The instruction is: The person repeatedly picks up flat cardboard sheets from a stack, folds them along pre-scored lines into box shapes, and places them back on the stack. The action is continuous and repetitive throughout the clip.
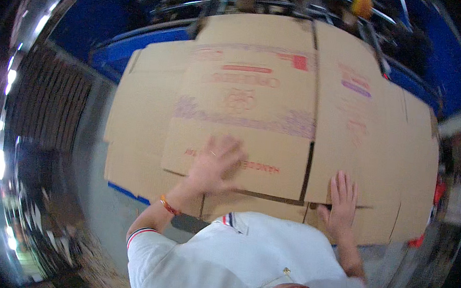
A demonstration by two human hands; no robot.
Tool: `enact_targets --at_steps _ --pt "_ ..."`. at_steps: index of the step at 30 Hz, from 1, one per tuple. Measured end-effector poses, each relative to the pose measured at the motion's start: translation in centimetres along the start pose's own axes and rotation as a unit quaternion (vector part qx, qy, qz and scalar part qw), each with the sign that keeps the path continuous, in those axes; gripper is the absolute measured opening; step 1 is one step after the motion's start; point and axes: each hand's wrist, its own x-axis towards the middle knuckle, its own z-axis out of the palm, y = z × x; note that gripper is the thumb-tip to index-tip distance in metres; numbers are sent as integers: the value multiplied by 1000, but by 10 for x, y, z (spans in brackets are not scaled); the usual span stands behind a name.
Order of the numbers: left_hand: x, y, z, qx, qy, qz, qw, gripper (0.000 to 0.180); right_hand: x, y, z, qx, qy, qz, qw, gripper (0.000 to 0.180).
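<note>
A large flat cardboard box blank [250, 104] lies in front of me, printed in red and purple, with dark slots between its panels. My left hand [218, 164] is over the near part of its middle panel, fingers spread and slightly blurred; whether it touches the board I cannot tell. Near the right part of the front edge, my right hand [341, 204] rests on the cardboard with its fingers stretched out flat. Neither hand grips anything. Around my left wrist is an orange bracelet [169, 205].
Beyond the cardboard stands a blue machine [110, 51] with metal bars and an orange-yellow round part [361, 5]. At the left is a dark ribbed stack [45, 97], its material unclear. Something red [439, 191] shows past the right edge of the cardboard.
</note>
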Motion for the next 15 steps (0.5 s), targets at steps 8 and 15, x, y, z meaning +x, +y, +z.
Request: enact_targets --at_steps 8,15 --pt "55 -8 32 103 99 66 988 69 63 48 23 -110 9 -2 994 55" --pt "123 -58 34 134 147 125 972 61 138 92 44 -125 93 -64 986 54"
